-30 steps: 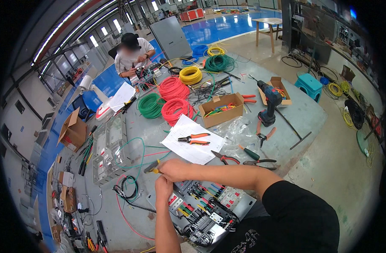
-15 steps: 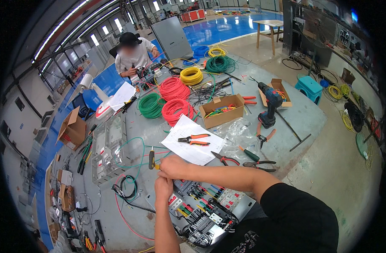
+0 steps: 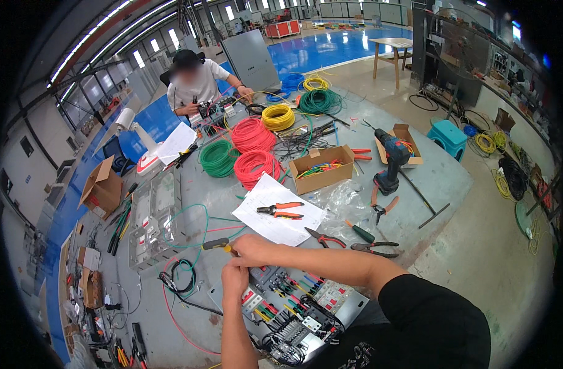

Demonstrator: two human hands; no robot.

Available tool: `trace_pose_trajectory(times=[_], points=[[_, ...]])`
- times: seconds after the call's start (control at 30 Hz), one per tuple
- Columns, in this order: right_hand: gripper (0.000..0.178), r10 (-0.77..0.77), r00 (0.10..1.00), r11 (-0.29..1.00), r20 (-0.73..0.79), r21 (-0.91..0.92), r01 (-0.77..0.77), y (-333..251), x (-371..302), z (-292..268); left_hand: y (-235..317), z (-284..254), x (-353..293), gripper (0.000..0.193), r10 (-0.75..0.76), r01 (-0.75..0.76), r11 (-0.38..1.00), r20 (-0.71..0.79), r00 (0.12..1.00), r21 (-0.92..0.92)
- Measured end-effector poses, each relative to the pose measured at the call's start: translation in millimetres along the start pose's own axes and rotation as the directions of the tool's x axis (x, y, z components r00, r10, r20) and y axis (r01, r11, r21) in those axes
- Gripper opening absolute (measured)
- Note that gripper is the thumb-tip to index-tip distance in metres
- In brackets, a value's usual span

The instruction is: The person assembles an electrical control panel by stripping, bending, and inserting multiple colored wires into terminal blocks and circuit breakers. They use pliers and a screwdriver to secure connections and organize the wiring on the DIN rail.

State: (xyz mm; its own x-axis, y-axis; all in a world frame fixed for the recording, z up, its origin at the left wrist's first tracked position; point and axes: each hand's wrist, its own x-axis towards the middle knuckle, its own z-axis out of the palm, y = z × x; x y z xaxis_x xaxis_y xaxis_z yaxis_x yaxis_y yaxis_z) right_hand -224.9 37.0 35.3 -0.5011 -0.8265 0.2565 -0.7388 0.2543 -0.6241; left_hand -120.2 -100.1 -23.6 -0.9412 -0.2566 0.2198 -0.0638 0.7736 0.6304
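My right hand (image 3: 251,248) is closed around the yellow end of a tool with a dark grey and yellow handle (image 3: 216,244). The handle sticks out to the left past my fingers; the tool's exact kind is not clear. Just below and against it, my left hand (image 3: 235,278) has its fingers bent together, and whatever they grip is hidden. Both hands are over the upper left corner of a metal mounting plate (image 3: 354,304). Circuit breakers (image 3: 268,277), coloured wires and a row of grey terminal blocks (image 3: 288,333) are fixed to that plate.
Wire strippers (image 3: 280,210) lie on white paper (image 3: 260,224). To the right are pliers (image 3: 325,238), a screwdriver (image 3: 360,231) and a cordless drill (image 3: 391,161). Wire coils (image 3: 257,168) and a cardboard box (image 3: 322,171) stand farther back. A clear-covered enclosure (image 3: 155,218) sits left. Another person works across the table.
The tool's handle has swung from nearly upright to lying level, pointing left. My hands stay close together at the plate's corner. The other person's arm has reached out to the right.
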Motion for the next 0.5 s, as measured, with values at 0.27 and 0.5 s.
trace_pose_trajectory(times=[0.27,0.5], points=[[0.047,-0.060,0.992,0.966,-0.114,-0.257,0.029,-1,3,6,6,-3,1,0.048,-0.113,0.110,0.992,0.045,0.993,0.065],[0.031,0.045,0.998,0.976,-0.044,-0.209,-0.053,5,6,13,5,-1,-1,0.045,-0.109,0.108,0.994,0.024,0.994,0.029]])
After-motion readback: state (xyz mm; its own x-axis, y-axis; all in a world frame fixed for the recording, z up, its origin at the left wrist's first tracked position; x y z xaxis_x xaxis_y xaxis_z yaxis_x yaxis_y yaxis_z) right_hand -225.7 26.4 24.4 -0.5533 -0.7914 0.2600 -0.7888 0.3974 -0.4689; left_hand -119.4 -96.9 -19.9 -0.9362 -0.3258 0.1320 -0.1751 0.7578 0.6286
